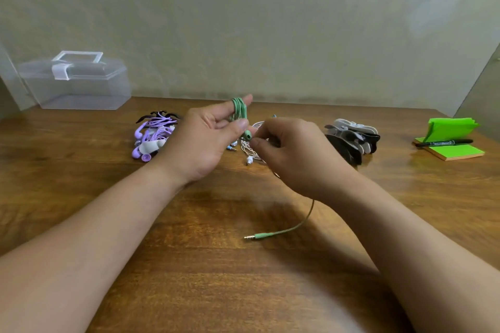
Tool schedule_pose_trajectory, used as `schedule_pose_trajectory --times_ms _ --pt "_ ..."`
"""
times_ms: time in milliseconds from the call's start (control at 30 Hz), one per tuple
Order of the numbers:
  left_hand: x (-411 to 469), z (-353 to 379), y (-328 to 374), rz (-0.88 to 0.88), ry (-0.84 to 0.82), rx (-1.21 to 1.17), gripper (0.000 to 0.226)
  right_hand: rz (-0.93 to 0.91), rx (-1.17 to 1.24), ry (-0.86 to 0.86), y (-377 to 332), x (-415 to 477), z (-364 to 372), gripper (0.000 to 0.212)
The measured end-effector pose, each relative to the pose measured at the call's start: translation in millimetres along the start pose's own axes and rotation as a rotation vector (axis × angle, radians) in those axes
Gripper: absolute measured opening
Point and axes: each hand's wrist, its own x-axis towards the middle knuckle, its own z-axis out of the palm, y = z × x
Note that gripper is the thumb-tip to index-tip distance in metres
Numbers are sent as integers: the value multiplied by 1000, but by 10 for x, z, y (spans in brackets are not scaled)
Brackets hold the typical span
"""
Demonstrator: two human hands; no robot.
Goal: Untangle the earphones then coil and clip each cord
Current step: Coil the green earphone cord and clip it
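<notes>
Wooden table point(81, 170) runs back to a pale patterned wall, its near half bare except for both forearms. At the back left stands a clear plastic box point(78, 81); at the right edge lie green sticky notes point(454, 143) with a black marker point(443, 142), its label too blurred to read. The left hand point(205, 140) holds green earphone cord point(238, 111) coiled around its raised fingers. The right hand point(292, 157), just beside it, pinches the loose cord, whose plug point(257, 236) rests on the table below. Purple earphones point(154, 135) lie left, white earphones point(251, 151) between the hands, clips point(351, 140) right.

Left hand point(205, 140) raised, fingers extended; right hand point(292, 154) pinching beside it.
</notes>
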Motion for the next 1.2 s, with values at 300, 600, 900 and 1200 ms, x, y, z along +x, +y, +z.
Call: schedule_pose_trajectory --times_ms 300,600,900,1200 --pt "55 -50 -137 18 -34 197 52 -90 178 -137 -91 -44 -202 15" --pt "29 3 -123 50 -269 84 39 -27 294 94 93 66 -261 18" --pt "-100 30 46 -46 -562 68 22 -67 489 -4 174 79 -251 7" --pt "-50 -6 134 -120 -233 -423 37 109 746 -172 181 50 46 23"
